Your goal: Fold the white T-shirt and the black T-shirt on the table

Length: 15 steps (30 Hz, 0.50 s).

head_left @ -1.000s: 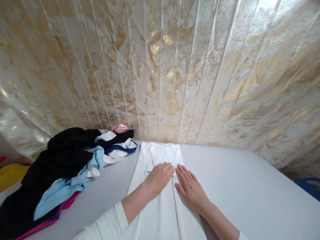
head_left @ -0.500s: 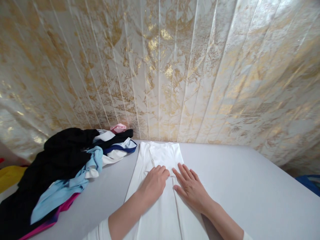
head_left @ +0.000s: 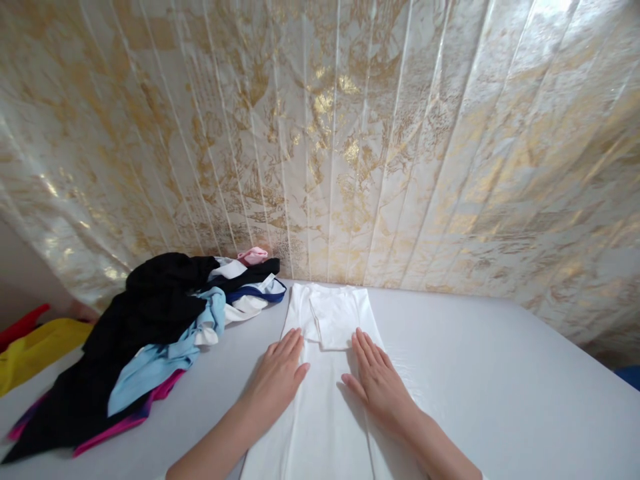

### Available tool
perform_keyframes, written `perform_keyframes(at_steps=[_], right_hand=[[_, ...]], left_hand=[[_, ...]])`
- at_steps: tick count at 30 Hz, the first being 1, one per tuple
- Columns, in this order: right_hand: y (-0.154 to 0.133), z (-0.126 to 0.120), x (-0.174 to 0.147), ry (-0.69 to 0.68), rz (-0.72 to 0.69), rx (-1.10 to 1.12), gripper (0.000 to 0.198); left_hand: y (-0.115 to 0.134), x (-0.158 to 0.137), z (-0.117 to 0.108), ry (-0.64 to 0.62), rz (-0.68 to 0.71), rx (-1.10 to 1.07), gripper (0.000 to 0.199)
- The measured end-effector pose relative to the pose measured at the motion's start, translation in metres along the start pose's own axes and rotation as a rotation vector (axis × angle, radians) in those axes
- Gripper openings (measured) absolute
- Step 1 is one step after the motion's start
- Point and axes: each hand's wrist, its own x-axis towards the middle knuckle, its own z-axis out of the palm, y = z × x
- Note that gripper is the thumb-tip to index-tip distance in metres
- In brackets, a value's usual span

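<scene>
Left hand (head_left: 277,373) and right hand (head_left: 379,380) rest flat, fingers extended, on white garment (head_left: 327,413); clothes pile (head_left: 150,320) at its 9 o'clock.

A single head-worn camera looks forward and down from the near side of the table (head_left: 515,380); it sits close, so the forearms come in from the bottom edge and the left hand (head_left: 277,373) and right hand (head_left: 381,381) fall just below mid-frame; the white garment (head_left: 327,407) runs off the bottom centre; the gold-patterned sheet (head_left: 320,153) behind fills the upper half, seen roughly face-on; the table's far edge crosses below the middle.
</scene>
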Motion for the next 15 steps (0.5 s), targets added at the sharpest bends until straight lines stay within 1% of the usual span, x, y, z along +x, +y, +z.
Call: perform_keyframes(at_steps=[3,5,7,10,13,15], right_hand=[[-0.008,-0.002,0.001,-0.043,0.001,0.022,0.071],[-0.009,-0.005,0.0,-0.054,0.01,0.045,0.07],[-0.01,-0.01,-0.006,-0.047,0.005,0.076,0.068],[-0.015,-0.022,-0.03,0.01,-0.083,0.126,0.066],[-0.023,-0.031,-0.067,0.059,-0.202,0.158,0.074],[-0.029,-0.034,-0.091,0.058,-0.266,0.162,0.08]], left_hand=[[0.006,-0.001,0.005,-0.004,-0.01,0.042,0.051],[0.005,-0.004,0.004,-0.004,-0.001,0.037,0.05],[0.004,-0.013,-0.002,-0.003,0.009,0.022,0.051],[0.009,-0.042,-0.014,0.016,0.035,0.013,0.054],[0.024,-0.086,-0.027,0.018,0.09,0.004,0.06],[0.034,-0.113,-0.033,-0.002,0.144,-0.004,0.068]])
